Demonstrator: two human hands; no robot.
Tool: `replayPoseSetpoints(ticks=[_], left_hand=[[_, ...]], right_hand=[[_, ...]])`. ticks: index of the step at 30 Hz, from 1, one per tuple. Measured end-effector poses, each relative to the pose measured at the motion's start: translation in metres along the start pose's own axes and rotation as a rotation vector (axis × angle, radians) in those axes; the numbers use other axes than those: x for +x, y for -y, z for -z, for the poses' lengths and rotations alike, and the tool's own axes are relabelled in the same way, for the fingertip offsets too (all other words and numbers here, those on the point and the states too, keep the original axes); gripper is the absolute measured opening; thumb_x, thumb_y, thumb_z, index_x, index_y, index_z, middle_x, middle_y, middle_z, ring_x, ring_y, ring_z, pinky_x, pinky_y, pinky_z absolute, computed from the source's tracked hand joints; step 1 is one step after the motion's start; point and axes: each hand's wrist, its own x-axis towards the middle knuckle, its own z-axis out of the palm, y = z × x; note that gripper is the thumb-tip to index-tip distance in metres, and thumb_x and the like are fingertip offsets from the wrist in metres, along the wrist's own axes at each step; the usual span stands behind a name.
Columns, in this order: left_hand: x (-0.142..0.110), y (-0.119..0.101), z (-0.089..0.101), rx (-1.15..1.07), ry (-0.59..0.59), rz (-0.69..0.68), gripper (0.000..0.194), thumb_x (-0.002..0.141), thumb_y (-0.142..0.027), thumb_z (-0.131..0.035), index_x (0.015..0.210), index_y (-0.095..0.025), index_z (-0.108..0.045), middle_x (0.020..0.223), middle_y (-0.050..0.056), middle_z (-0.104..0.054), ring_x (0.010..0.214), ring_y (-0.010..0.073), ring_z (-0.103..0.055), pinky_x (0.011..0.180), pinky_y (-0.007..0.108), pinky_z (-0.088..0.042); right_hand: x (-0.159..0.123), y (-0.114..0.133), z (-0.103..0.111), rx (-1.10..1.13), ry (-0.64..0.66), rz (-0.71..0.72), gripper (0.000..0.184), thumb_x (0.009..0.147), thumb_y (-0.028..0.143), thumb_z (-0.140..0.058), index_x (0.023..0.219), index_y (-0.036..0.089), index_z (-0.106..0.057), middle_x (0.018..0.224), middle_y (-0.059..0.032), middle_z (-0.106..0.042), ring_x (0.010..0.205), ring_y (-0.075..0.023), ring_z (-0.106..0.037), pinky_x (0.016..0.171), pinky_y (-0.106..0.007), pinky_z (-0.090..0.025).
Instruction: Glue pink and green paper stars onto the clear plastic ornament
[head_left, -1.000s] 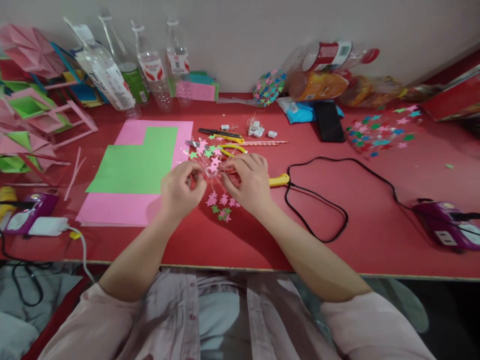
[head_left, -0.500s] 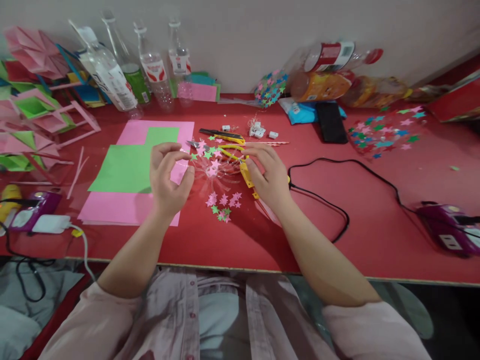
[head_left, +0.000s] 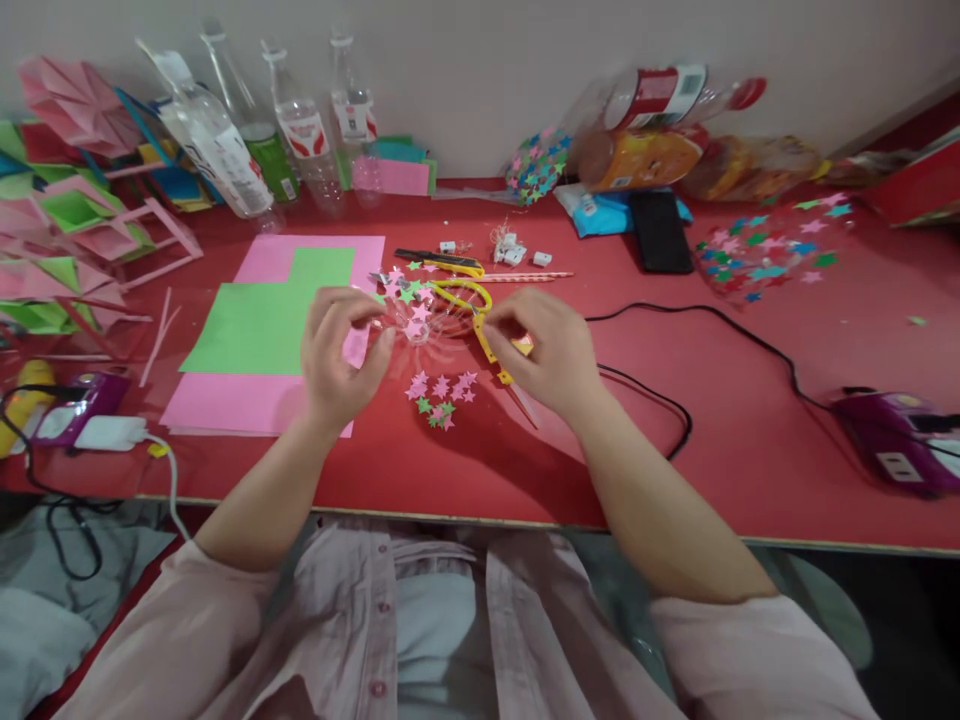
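My left hand (head_left: 341,355) hovers at the left of a clear plastic piece cut into thin strips (head_left: 431,345), thumb and forefinger apart. Opposite it, my right hand (head_left: 551,355) has its thumb and fingertips brought together; whatever they pinch is too small to make out. Pink and green paper stars (head_left: 418,312) sit on the clear piece. More small stars (head_left: 441,400) form a cluster nearer the front. Yellow-handled scissors (head_left: 469,290) lie just behind, and a yellow tool (head_left: 486,338) is partly covered by my right hand.
Green paper (head_left: 251,330) and pink sheets (head_left: 255,402) lie left. Clear bottles (head_left: 304,140) stand along the wall. A black phone (head_left: 660,232) and star-covered clear pieces (head_left: 772,250) are at the right. A black cable (head_left: 720,320) runs to a purple power strip (head_left: 904,440).
My right hand has shifted slightly right, uncovering more of the yellow tool, and its fingertips have closed together. My left hand has barely moved. The view has tilted a little.
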Motion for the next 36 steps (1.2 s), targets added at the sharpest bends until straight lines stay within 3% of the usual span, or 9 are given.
replayPoseSetpoints(ticks=[4, 7, 11, 18, 21, 26, 29, 33, 36], left_hand=[[-0.008, -0.012, -0.001, -0.055, 0.173, -0.072, 0.006, 0.084, -0.023, -0.054, 0.079, -0.021, -0.056, 0.063, -0.004, -0.056, 0.052, 0.0067, -0.047, 0.052, 0.021, -0.039], [-0.011, -0.019, -0.006, -0.071, 0.294, -0.241, 0.017, 0.084, -0.020, -0.053, 0.067, -0.019, -0.054, 0.054, -0.004, -0.052, 0.048, 0.0067, -0.043, 0.049, 0.022, -0.033], [-0.015, -0.021, -0.012, -0.082, 0.305, -0.253, 0.024, 0.086, -0.020, -0.049, 0.061, -0.020, -0.051, 0.048, -0.004, -0.048, 0.046, 0.0080, -0.041, 0.048, 0.024, -0.030], [-0.021, -0.021, -0.016, -0.039, 0.365, -0.290, 0.027, 0.087, -0.023, -0.048, 0.061, -0.019, -0.053, 0.051, -0.002, -0.052, 0.048, 0.0087, -0.044, 0.050, 0.024, -0.031], [-0.022, -0.023, -0.016, -0.044, 0.382, -0.234, 0.022, 0.086, -0.023, -0.050, 0.065, -0.019, -0.056, 0.052, -0.002, -0.054, 0.048, 0.0084, -0.046, 0.050, 0.023, -0.032], [-0.021, -0.026, -0.017, -0.100, 0.421, -0.013, 0.012, 0.083, -0.026, -0.054, 0.087, -0.019, -0.063, 0.057, -0.004, -0.060, 0.045, 0.0066, -0.048, 0.049, 0.020, -0.035], [-0.022, -0.028, -0.019, -0.114, 0.446, 0.012, 0.011, 0.082, -0.025, -0.056, 0.089, -0.019, -0.063, 0.058, -0.004, -0.061, 0.046, 0.0065, -0.048, 0.049, 0.019, -0.035], [-0.023, -0.032, -0.021, -0.100, 0.396, -0.005, 0.007, 0.081, -0.020, -0.056, 0.078, -0.018, -0.061, 0.056, -0.004, -0.060, 0.046, 0.0060, -0.047, 0.048, 0.019, -0.033], [-0.022, -0.034, -0.020, -0.131, 0.360, 0.027, 0.014, 0.082, -0.020, -0.055, 0.069, -0.018, -0.057, 0.052, -0.005, -0.055, 0.043, 0.0053, -0.043, 0.046, 0.019, -0.031]], right_hand=[[-0.019, 0.009, -0.003, -0.023, 0.456, 0.176, 0.015, 0.086, 0.022, -0.050, 0.078, 0.017, -0.062, 0.070, -0.0020, -0.063, 0.061, -0.0122, -0.053, 0.059, -0.024, -0.034], [-0.030, 0.014, -0.016, -0.128, 0.577, 0.214, 0.013, 0.085, 0.021, -0.052, 0.082, 0.016, -0.063, 0.071, -0.0036, -0.065, 0.062, -0.0135, -0.052, 0.057, -0.025, -0.028], [-0.036, 0.015, -0.029, -0.206, 0.605, 0.203, 0.012, 0.084, 0.021, -0.053, 0.078, 0.016, -0.062, 0.070, -0.0041, -0.065, 0.062, -0.0138, -0.053, 0.057, -0.026, -0.026], [-0.040, 0.009, -0.036, -0.238, 0.537, 0.217, 0.018, 0.086, 0.020, -0.049, 0.075, 0.015, -0.061, 0.067, -0.0044, -0.064, 0.059, -0.0132, -0.052, 0.055, -0.027, -0.025], [-0.039, 0.009, -0.030, -0.165, 0.440, 0.194, 0.017, 0.084, 0.018, -0.047, 0.073, 0.015, -0.059, 0.065, -0.0034, -0.062, 0.058, -0.0126, -0.050, 0.056, -0.026, -0.028], [-0.031, 0.017, -0.013, 0.277, 0.121, -0.105, 0.011, 0.083, 0.018, -0.048, 0.078, 0.018, -0.058, 0.061, 0.0035, -0.057, 0.051, -0.0076, -0.044, 0.052, -0.020, -0.033], [-0.027, 0.024, -0.010, 0.430, 0.082, -0.202, 0.010, 0.083, 0.019, -0.050, 0.076, 0.019, -0.058, 0.060, 0.0052, -0.054, 0.048, -0.0063, -0.040, 0.047, -0.018, -0.032], [-0.029, 0.030, -0.013, 0.439, 0.051, -0.159, 0.010, 0.083, 0.018, -0.051, 0.076, 0.018, -0.058, 0.058, 0.0056, -0.055, 0.047, -0.0059, -0.041, 0.047, -0.018, -0.034], [-0.032, 0.030, -0.014, 0.259, -0.063, -0.033, 0.010, 0.085, 0.017, -0.051, 0.080, 0.018, -0.060, 0.062, 0.0030, -0.061, 0.051, -0.0075, -0.049, 0.052, -0.020, -0.039]])
